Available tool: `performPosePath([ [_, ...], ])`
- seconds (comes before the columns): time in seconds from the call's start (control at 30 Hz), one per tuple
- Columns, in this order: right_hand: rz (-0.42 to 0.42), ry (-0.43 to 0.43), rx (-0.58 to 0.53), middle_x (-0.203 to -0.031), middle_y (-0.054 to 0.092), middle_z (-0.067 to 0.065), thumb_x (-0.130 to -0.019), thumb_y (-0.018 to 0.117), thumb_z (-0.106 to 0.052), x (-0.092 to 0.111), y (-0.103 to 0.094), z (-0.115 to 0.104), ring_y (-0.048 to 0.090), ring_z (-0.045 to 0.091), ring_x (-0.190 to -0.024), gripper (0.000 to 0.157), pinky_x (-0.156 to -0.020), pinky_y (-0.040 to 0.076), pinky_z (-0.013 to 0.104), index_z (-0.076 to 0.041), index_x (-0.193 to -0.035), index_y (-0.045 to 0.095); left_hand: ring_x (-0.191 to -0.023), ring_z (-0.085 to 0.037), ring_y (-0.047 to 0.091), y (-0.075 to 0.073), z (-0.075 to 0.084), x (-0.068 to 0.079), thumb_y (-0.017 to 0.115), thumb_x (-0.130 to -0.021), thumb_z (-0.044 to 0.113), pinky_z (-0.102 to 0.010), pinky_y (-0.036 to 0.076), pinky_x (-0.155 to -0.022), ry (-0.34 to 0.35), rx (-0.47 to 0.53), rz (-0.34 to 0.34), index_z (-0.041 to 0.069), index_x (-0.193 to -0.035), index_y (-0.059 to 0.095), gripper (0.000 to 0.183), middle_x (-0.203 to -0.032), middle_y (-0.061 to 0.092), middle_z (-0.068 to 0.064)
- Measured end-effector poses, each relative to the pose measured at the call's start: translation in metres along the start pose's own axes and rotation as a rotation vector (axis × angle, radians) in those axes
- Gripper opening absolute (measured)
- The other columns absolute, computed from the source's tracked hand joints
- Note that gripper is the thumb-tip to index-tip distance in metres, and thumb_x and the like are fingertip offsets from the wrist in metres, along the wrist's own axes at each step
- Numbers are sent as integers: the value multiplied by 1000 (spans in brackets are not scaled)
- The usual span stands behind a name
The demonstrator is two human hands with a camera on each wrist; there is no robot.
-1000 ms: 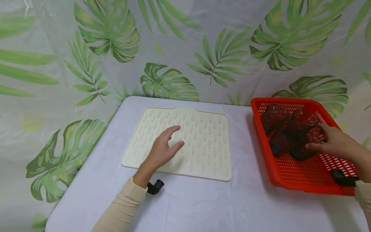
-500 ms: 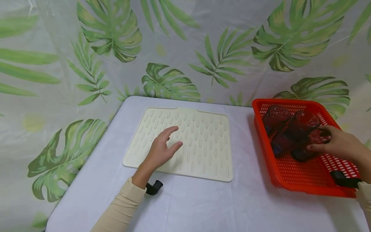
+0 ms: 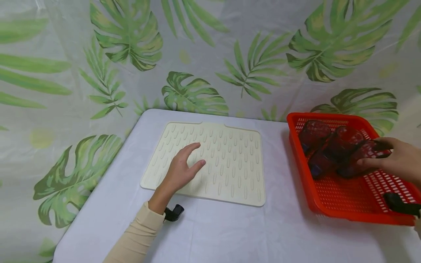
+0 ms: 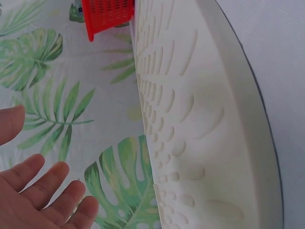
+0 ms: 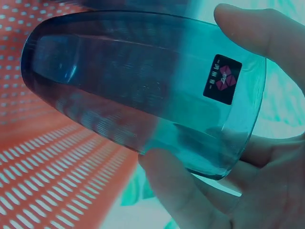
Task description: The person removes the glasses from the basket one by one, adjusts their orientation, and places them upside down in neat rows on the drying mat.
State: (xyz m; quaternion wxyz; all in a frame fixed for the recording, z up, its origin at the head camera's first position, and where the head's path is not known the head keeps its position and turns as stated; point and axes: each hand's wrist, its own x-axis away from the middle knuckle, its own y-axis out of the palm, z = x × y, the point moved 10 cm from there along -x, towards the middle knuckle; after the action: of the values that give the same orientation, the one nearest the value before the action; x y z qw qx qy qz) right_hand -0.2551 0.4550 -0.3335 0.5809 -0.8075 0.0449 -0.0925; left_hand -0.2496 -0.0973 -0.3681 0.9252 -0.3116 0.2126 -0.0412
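My right hand [image 3: 399, 159] grips a clear bluish drinking glass [image 5: 119, 90] near its rim, thumb on one side and fingers on the other. A small dark label [image 5: 223, 79] is stuck near that rim. In the head view the glass leans, its base end still inside the red plastic basket [image 3: 304, 182]. Several similar glasses [image 3: 345, 138] lie beside it in the basket, partly overlapping. Over the cream ridged drying mat [image 3: 235, 171], my left hand [image 3: 179, 170] hovers with relaxed fingers spread from the thumb, holding nothing.
A white cloth [image 3: 227, 233] covers the table under mat and basket. Behind stands a pale leaf-printed curtain [image 3: 197, 54]. The basket's perforated wall [image 5: 57, 186] rises close to the gripped glass. Each wrist carries a black camera mount [image 3: 174, 212].
My right hand has closed round the nearest glass and drawn it slightly right, tilting it away from the other glasses. My left hand stays nearly still over the mat.
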Motion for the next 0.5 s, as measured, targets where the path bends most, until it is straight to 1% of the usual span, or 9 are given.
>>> performPosePath([
  [0.07,22,-6,-33,-123,37,46,-86,73,-41,3,-6,-4,46,59,-100,100,-69,50,60,20,-144,20,-138,-31,50,0,-1,0,71,-91,18,-51,40,-115,-10,3,3,6,-140,53,54,-144,56,-13],
  [0.13,51,-7,-49,-124,37,47,-87,72,-36,6,-10,-5,45,61,-101,98,-68,50,60,18,-147,16,-138,-31,50,0,-3,1,70,-91,18,-51,40,-115,-17,5,0,6,-140,53,54,-144,56,-13],
  [0.2,60,-11,-69,-125,35,48,-88,71,-36,3,-10,0,44,62,-102,100,-67,50,59,15,-150,11,-138,-31,49,1,-4,1,69,-92,19,-52,40,-115,-19,2,-2,6,-140,53,53,-144,56,-13],
  [0.23,60,-8,-73,-127,34,48,-89,71,-37,0,-9,7,42,62,-104,102,-67,50,60,13,-152,8,-138,-31,49,1,-3,1,69,-92,19,-52,40,-114,-18,2,-2,6,-140,53,53,-144,56,-13],
  [0.3,94,-4,-80,-129,35,47,-88,71,-40,-12,-6,26,42,63,-105,104,-61,50,54,8,-154,7,-138,-32,50,1,-3,1,69,-92,20,-53,40,-114,-12,-5,-1,6,-141,53,53,-144,56,-13],
  [0.4,124,1,-111,-132,35,45,-86,73,-49,-36,2,66,43,62,-104,109,-54,50,42,2,-157,9,-138,-32,50,1,-1,0,69,-92,20,-53,41,-113,-7,-12,1,6,-141,53,53,-144,56,-13],
  [0.47,156,8,-129,-133,36,44,-84,74,-52,-51,6,91,45,62,-104,110,-50,49,38,0,-157,11,-138,-32,49,1,-1,0,70,-92,20,-52,40,-114,-8,-17,-3,6,-141,52,54,-145,55,-13],
  [0.5,162,11,-144,-134,35,44,-83,74,-54,-56,7,101,44,62,-104,111,-51,51,41,-2,-158,11,-139,-31,49,1,-1,0,70,-92,21,-52,40,-114,-17,-16,-10,6,-141,52,54,-145,55,-13],
])
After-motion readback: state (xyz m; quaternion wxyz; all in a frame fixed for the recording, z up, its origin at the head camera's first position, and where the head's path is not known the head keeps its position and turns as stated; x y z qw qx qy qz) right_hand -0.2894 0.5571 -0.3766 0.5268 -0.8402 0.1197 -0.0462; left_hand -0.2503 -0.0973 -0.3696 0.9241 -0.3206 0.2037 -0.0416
